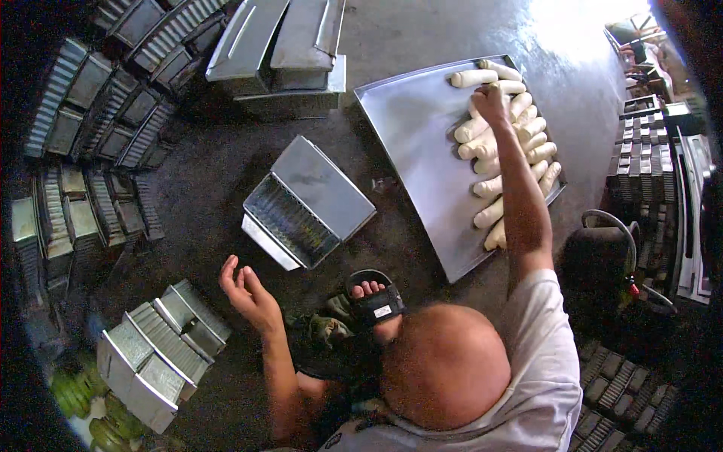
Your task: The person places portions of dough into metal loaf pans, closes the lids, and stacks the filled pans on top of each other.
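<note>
Several pale dough rolls lie in uneven rows on the right half of a wide, shallow metal tray. My right arm stretches across them, and my right hand is closed on a dough roll near the far end; the fingers partly hide it. My left hand hovers palm up with nothing in it, its fingers apart. Just beyond that hand sits a metal loaf tin with a ridged inside, and a flat grey metal piece covers its far side.
Stacked metal tins line the left, with more tins at the near left beside green fruit. Large metal boxes stand at the far side. A dark rounded container with a hose is at right. My sandalled foot rests near the tray.
</note>
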Demonstrator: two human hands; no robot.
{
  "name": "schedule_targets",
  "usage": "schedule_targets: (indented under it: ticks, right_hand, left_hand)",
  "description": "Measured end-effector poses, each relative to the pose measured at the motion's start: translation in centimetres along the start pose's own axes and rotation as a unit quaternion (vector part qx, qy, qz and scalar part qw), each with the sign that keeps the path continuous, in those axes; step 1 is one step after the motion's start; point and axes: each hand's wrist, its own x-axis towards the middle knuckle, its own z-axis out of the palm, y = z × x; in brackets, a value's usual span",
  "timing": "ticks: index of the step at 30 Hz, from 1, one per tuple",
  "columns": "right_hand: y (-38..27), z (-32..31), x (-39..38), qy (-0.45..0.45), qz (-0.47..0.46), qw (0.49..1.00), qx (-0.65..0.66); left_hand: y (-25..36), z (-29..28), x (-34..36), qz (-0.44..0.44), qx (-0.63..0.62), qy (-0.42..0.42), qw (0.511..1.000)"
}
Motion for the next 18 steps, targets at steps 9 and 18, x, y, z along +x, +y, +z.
schedule_targets:
  ticks: [9, 18]
  right_hand:
    - [-11.7, -17.8, -5.3, -0.074, -0.064, 0.953, 0.285]
    - [-20.6, -15.9, -16.9, -0.279, 0.036, 0.705, 0.651]
  left_hand:
    - [9.1, 8.6, 0.4, -0.054, -0.197, -0.272, 0.94]
    - [7.9, 7.2, 2.8, -0.245, -0.577, -0.215, 0.749]
